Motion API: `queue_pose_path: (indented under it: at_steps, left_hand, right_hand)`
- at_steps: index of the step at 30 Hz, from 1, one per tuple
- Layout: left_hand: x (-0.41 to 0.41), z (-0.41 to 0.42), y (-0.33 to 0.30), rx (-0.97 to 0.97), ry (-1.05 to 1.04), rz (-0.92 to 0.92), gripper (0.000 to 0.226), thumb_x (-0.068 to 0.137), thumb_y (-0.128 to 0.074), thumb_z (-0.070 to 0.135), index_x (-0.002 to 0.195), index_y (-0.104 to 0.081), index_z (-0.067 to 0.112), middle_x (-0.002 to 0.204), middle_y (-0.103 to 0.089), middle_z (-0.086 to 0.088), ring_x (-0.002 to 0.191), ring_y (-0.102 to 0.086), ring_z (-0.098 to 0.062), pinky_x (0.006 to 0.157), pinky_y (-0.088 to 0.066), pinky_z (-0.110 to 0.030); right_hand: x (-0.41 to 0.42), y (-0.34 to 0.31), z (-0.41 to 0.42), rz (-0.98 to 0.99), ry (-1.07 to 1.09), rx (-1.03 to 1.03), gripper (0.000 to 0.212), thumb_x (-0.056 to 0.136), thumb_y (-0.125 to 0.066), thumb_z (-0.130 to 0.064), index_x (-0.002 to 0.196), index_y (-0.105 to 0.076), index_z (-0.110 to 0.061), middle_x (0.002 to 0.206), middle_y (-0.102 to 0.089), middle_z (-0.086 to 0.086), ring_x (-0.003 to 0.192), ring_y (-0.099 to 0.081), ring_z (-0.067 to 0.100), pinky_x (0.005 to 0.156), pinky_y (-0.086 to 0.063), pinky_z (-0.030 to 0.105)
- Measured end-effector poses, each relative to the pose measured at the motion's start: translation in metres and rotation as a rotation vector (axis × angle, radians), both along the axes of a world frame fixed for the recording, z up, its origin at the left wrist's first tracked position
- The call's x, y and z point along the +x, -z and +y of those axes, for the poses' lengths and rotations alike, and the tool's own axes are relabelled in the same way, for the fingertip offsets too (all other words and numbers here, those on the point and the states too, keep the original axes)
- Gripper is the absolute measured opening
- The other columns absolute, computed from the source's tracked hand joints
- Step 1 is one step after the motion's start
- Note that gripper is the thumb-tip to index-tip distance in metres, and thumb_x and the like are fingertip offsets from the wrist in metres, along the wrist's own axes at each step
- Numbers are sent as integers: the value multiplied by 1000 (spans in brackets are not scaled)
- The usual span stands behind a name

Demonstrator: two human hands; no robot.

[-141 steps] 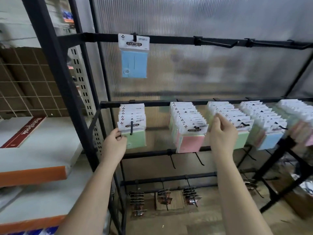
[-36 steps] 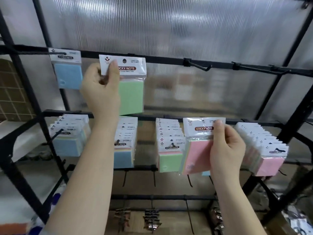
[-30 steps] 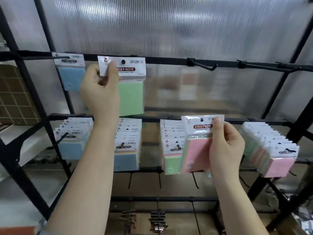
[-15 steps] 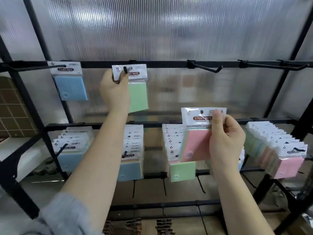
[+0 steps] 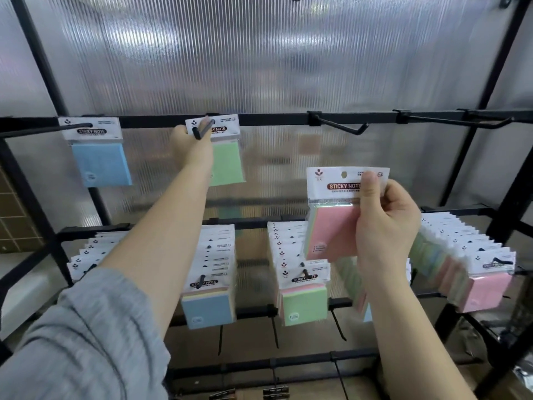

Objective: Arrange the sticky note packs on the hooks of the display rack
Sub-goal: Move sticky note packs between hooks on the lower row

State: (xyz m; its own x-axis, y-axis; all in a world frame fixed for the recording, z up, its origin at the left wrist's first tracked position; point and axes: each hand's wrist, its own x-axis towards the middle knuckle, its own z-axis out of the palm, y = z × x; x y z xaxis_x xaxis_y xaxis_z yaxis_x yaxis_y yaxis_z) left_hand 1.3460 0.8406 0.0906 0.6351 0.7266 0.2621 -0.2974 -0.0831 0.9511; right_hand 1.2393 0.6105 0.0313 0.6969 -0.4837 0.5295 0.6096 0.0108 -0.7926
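Green sticky note pack (image 5: 227, 160) held on top-rail hook (image 5: 203, 131) by left hand (image 5: 191, 145); right hand (image 5: 385, 223) grips pink pack (image 5: 331, 232).

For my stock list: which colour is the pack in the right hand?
Pink, in the head view: pack, right hand.

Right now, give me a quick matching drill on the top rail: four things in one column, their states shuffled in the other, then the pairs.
Things
1. blue pack
2. green pack
3. pink pack
4. third top hook

States
A. bare, nothing on it
B. gripped by the right hand, off any hook
C. hangs alone, no hand on it
D. on the second top hook, left hand at its header

Pairs: 1-C, 2-D, 3-B, 4-A
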Motion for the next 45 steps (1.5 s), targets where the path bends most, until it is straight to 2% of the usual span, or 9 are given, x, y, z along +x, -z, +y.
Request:
queue_pose_path:
  at_steps: [4,7,11,17,22,29,35,41,45]
  left_hand:
    - [-7,-2,2,31,-20,-4,28,83,-68,38,78,-43,27,76,-58,11,64,-60,-3,58,-53,-25]
    - [-15,-4,16,95,-110,-22,23,88,-61,34,100,-47,20,91,-54,12,75,-53,-4,58,-39,-13]
    - [-36,-15,49,223,-209,40,27,93,-49,31,111,-52,11,104,-53,2,91,-50,-15,73,-35,-24]
    - [-78,-41,91,604,39,115,8,94,-50,20,95,-57,18,95,-60,3,87,-53,-15,74,-37,-25]
    - [-84,-44,106,886,205,193,17,94,-49,21,103,-62,14,98,-61,2,88,-55,-13,74,-39,-23]
    - [-87,-47,110,939,233,227,14,93,-50,19,98,-63,16,96,-61,4,87,-55,-13,75,-43,-27]
    - [-87,-50,106,948,242,232,15,93,-49,19,98,-63,17,97,-62,4,89,-56,-13,79,-48,-31]
    - [-89,-48,103,961,226,247,16,93,-49,19,101,-63,17,97,-61,5,91,-55,-13,81,-47,-30]
    - [-91,-44,100,962,212,253,16,94,-49,18,101,-63,16,97,-60,5,91,-54,-11,77,-42,-23]
  right_hand:
    - [2,-14,-6,-69,51,6,49,94,-60,-26,56,-30,-19,53,-26,-15,53,-23,3,48,-22,17]
    - [4,-26,-8,-113,32,25,50,93,-62,-26,56,-29,-19,52,-25,-15,52,-22,3,48,-21,16]
    - [9,-42,-10,-151,35,7,50,93,-62,-24,55,-29,-21,48,-24,-15,51,-21,3,48,-20,16]
    - [18,-50,-15,-111,58,-22,53,92,-63,-28,56,-25,-19,48,-20,-14,50,-19,6,47,-18,15]
    - [25,-54,-22,-87,65,-75,55,90,-65,-29,56,-23,-20,47,-18,-13,52,-17,6,47,-16,18]
    - [53,-51,-19,36,23,-128,48,90,-65,-32,54,-41,-9,40,-26,-14,44,-23,4,45,-18,17]
    - [101,-55,-10,124,17,-217,47,93,-61,-32,55,-36,-20,49,-30,-11,44,-28,5,43,-21,17]
    - [143,-63,-4,212,8,-274,33,93,-59,-20,64,-43,-17,61,-39,-3,61,-35,12,57,-29,24]
    - [155,-69,0,261,41,-295,17,90,-58,-18,74,-57,-20,76,-58,-6,75,-52,14,68,-43,26]
